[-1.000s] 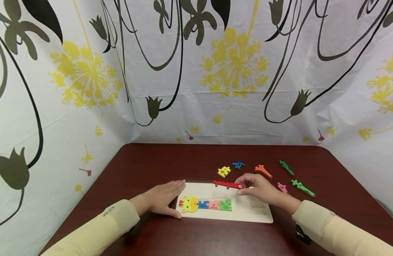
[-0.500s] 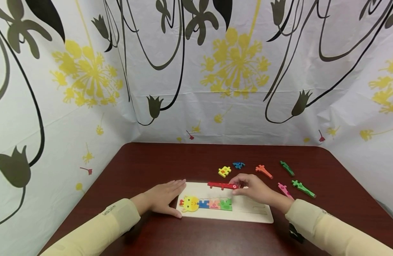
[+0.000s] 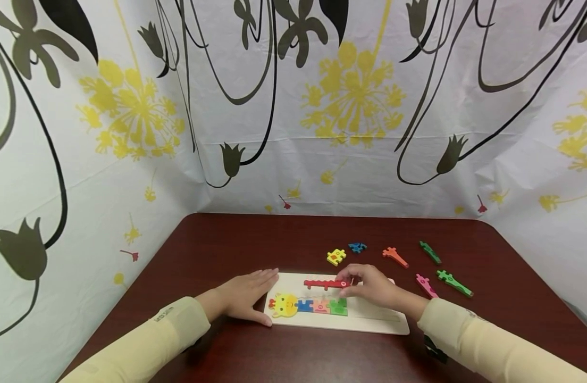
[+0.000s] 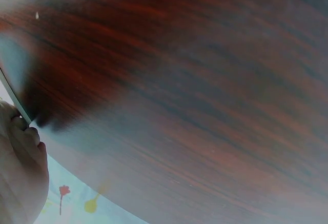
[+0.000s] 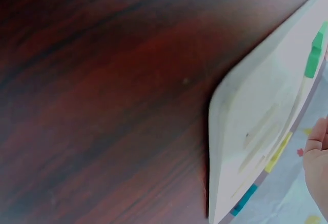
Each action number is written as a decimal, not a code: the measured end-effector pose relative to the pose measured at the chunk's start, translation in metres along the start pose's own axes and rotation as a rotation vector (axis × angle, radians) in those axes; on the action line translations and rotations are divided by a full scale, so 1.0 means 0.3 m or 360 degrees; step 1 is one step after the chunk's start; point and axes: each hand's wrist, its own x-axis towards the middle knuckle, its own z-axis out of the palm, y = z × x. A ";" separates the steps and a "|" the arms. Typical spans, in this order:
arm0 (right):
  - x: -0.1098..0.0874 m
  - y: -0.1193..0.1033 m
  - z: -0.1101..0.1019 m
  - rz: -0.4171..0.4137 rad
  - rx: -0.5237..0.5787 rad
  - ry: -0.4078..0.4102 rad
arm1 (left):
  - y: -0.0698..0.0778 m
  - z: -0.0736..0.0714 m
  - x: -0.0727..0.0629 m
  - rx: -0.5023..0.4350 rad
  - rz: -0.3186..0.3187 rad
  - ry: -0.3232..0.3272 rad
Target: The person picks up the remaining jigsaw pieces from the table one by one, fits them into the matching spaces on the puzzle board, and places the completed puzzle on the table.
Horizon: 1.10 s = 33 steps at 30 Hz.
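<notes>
A pale wooden puzzle board [image 3: 370, 322] lies on the dark table. Set in its left part are a yellow giraffe-head piece [image 3: 286, 305], a blue piece [image 3: 304, 305], a pink piece [image 3: 320, 306] and a green piece [image 3: 338, 307] in a row. My right hand [image 3: 375, 287] pinches the right end of a long red puzzle piece [image 3: 322, 284], which is over the board's far side. Flat and with straight fingers, my left hand [image 3: 243, 297] rests at the board's left edge. The left wrist view catches part of the left hand [image 4: 23, 167] by the board's corner.
Beyond the board lie a yellow piece [image 3: 336, 257] and a blue piece [image 3: 357, 248]. To the right are an orange piece [image 3: 395, 257], a dark green piece [image 3: 429, 252], a light green piece [image 3: 454, 283] and a pink piece [image 3: 426, 286]. A patterned curtain [image 3: 274, 175] stands behind the table.
My right hand has carried the red piece to the left and a little nearer over the board. The left hand has stayed at the board's left edge.
</notes>
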 end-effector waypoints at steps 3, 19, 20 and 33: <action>0.006 0.024 0.013 -0.0004 0.0007 -0.0027 | -0.001 0.001 0.001 0.0004 0.0010 0.0002; 0.016 0.022 0.035 0.0068 0.0032 -0.0143 | -0.001 0.003 0.000 0.0029 0.0024 0.0022; 0.016 0.021 0.036 0.0074 0.0034 -0.0149 | -0.001 0.003 0.000 0.0031 0.0025 0.0024; 0.023 0.041 0.053 0.0056 0.0029 -0.0182 | -0.001 0.001 -0.001 0.0013 0.0028 0.0022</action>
